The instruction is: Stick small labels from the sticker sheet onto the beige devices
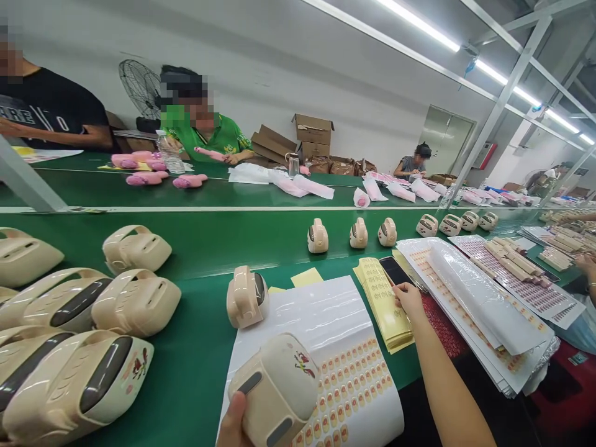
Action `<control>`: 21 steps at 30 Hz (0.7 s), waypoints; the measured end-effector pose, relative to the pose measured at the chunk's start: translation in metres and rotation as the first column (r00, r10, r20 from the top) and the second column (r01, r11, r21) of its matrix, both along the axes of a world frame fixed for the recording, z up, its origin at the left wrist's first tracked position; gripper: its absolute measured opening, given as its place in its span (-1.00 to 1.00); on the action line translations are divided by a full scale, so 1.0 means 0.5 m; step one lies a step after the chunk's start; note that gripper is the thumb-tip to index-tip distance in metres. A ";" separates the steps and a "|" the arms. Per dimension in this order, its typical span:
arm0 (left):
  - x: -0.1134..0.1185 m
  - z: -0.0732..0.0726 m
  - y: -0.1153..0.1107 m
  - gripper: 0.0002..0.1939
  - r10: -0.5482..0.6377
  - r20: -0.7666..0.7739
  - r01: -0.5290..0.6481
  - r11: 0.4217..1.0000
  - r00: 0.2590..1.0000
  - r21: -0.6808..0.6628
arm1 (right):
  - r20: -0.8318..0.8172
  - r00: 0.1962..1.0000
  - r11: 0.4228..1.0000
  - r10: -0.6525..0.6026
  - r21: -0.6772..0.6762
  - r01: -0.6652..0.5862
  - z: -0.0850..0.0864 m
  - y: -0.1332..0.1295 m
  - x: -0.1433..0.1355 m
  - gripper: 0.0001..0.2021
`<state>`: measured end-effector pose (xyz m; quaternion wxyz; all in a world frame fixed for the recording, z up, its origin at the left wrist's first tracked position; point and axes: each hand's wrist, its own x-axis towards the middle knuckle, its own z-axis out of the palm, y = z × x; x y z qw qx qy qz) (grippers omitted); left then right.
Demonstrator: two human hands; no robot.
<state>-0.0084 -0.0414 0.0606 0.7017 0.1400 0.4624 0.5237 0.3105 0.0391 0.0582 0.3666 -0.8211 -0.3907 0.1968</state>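
Observation:
My left hand (233, 422) grips a cream plastic appliance (279, 391), tilted so two grey foot strips on its underside show. A small red and black picture is on its end. Only part of this hand is in view. Beneath it lies a white sheet of orange oval stickers (358, 372). My right hand (410, 301) pinches at the edge of a stack of yellow label sheets (379, 304), fingers closed; whether a single label has come loose I cannot tell. A dark phone (395, 272) lies beside those fingers. Another cream appliance (246, 298) stands on the sticker sheet's upper left corner.
Several cream appliances (79, 372) crowd the left, and more (358, 234) line the green belt (261, 233). Plastic-covered sticker sheets (475, 310) are piled at right. Across the belt, a person in green (223, 133) holds a pink item; others sit farther along.

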 end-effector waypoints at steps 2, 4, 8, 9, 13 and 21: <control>0.010 0.019 0.004 -0.11 0.043 -0.041 -0.041 0.998 0.998 0.054 | -0.043 0.999 1.000 -0.011 -0.011 0.010 0.003 0.003 0.002 -0.83; 0.017 0.029 0.006 -0.16 0.066 -0.068 -0.059 0.994 0.995 0.095 | -0.075 0.997 0.999 -0.019 -0.039 0.016 0.007 0.009 0.004 -0.80; 0.019 0.031 0.006 -0.22 0.057 -0.085 -0.048 0.993 0.995 0.104 | -0.125 0.992 0.996 -0.018 -0.094 0.006 0.010 0.020 0.006 -0.80; 0.018 0.030 0.006 -0.22 0.055 -0.088 -0.046 0.993 0.995 0.106 | -0.135 0.991 0.996 -0.016 -0.093 0.003 0.011 0.021 0.006 -0.80; 0.012 0.033 0.009 -0.19 0.017 -0.102 -0.008 0.996 0.995 0.088 | -0.201 0.980 1.000 0.010 -0.024 -0.015 0.013 0.014 0.004 -0.83; 0.029 0.051 0.041 -0.36 0.004 -0.163 0.035 0.972 0.987 0.231 | -0.417 0.888 0.962 0.196 0.257 -0.092 0.077 -0.037 -0.045 -0.76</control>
